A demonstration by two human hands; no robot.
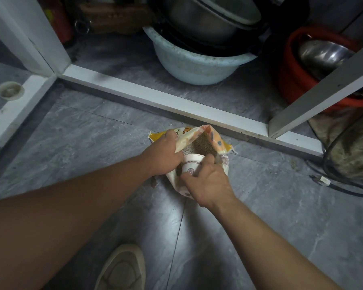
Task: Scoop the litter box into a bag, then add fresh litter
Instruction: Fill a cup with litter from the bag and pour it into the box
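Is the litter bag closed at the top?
No: the left hand holds the litter bag open, showing granules inside.

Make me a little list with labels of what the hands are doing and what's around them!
left hand: grips the edge of the litter bag, holding it open
right hand: holds a paper cup at the bag's mouth
in the bag: grey-brown litter
floor: grey tiles, the bag stands on it
behind: pale blue basin with metal pots stacked in it, red basin to the right
bottom: one beige shoe
litter box: not in view
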